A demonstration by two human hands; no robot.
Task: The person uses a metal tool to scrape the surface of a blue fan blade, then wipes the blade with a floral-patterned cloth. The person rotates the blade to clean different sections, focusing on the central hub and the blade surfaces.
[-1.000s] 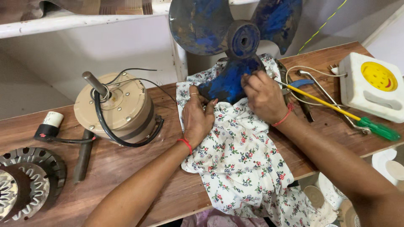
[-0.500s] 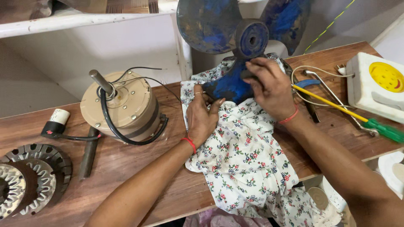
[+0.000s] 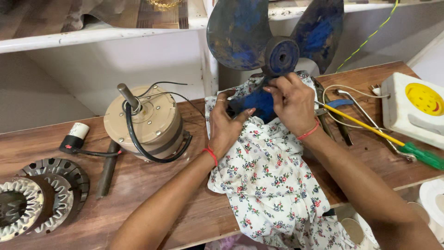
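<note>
A blue three-bladed fan blade (image 3: 282, 54) stands upright at the back of the wooden table (image 3: 152, 203), its lower blade wrapped in a white floral cloth (image 3: 270, 185). My left hand (image 3: 226, 127) presses the cloth against the lower blade from the left, fingers curled over the fabric. My right hand (image 3: 291, 104) grips the cloth and blade just below the hub, fingers bunched on the fabric. The cloth trails off the table's front edge.
A beige fan motor (image 3: 145, 122) with black wires and a shaft stands left of my hands. Metal stator rings (image 3: 39, 196) lie far left. Pliers (image 3: 333, 118), a green-handled yellow screwdriver (image 3: 384, 139) and a white-yellow box (image 3: 414, 109) lie right. A white shelf (image 3: 92, 34) runs behind.
My right hand has moved up from the lower blade toward the hub with the cloth. The left hand has stayed pressed on the cloth. The camera view has shifted slightly.
</note>
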